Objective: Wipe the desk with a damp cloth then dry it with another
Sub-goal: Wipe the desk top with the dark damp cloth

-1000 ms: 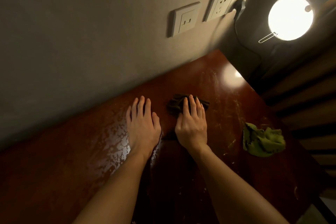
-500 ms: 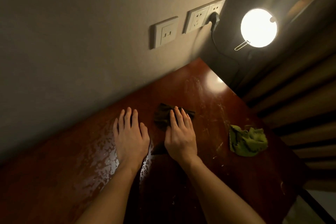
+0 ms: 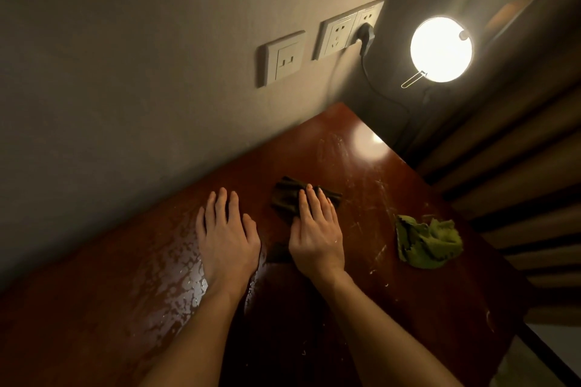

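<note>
The reddish-brown wooden desk (image 3: 408, 308) runs along the wall. My right hand (image 3: 316, 236) lies flat on a dark crumpled cloth (image 3: 287, 198) near the desk's middle, pressing it to the surface; part of the cloth sticks out past my fingertips and a bit by my wrist. My left hand (image 3: 228, 236) rests palm down on the bare wood just left of it, holding nothing. A film of water drops (image 3: 176, 276) shines on the desk to the left of that hand. A green cloth (image 3: 427, 242) lies bunched near the right edge, apart from both hands.
A round glowing lamp (image 3: 441, 49) hangs at the far right corner, its cord plugged (image 3: 366, 36) into wall outlets (image 3: 283, 56) above the desk. Wooden slats (image 3: 518, 182) stand beyond the right edge. Pale scratches mark the desk's right half.
The view has swung so everything sits lower and further left in frame. Both hands keep nearly the same places on the desk, right hand still on the dark cloth.
</note>
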Action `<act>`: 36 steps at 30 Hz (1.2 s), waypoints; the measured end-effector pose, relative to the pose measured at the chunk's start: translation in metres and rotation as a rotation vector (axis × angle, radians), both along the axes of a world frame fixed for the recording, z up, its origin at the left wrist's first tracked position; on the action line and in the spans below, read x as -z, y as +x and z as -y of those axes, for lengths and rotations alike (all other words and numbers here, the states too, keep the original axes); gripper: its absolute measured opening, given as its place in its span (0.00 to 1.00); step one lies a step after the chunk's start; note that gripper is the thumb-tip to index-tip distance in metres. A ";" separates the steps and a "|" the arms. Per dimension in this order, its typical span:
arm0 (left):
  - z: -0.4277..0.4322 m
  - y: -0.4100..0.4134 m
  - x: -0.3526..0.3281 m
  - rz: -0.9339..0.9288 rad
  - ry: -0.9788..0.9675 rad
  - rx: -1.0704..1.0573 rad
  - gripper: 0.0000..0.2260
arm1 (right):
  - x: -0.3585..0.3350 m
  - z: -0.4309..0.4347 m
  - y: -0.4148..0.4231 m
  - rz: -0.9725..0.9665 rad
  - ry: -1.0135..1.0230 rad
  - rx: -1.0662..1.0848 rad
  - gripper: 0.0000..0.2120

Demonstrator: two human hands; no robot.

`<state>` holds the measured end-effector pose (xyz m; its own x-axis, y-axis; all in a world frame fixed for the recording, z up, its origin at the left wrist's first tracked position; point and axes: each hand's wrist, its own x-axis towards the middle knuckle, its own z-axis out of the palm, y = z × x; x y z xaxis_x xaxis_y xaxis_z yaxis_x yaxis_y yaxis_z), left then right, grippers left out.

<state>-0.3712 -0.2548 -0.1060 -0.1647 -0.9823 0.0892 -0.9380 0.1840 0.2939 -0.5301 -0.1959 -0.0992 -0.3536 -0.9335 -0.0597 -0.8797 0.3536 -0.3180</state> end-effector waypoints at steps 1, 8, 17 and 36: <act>0.000 0.000 0.001 0.011 0.005 0.000 0.25 | 0.001 0.005 -0.002 -0.001 -0.006 -0.002 0.29; 0.001 -0.001 0.000 0.017 -0.002 0.002 0.26 | 0.000 0.046 -0.019 -0.039 -0.038 -0.008 0.29; 0.000 0.001 -0.005 0.010 0.006 0.005 0.26 | -0.002 -0.016 0.009 -0.018 0.002 0.019 0.28; 0.002 -0.003 0.002 -0.010 -0.006 -0.022 0.25 | 0.004 0.130 -0.070 -0.058 0.024 -0.068 0.32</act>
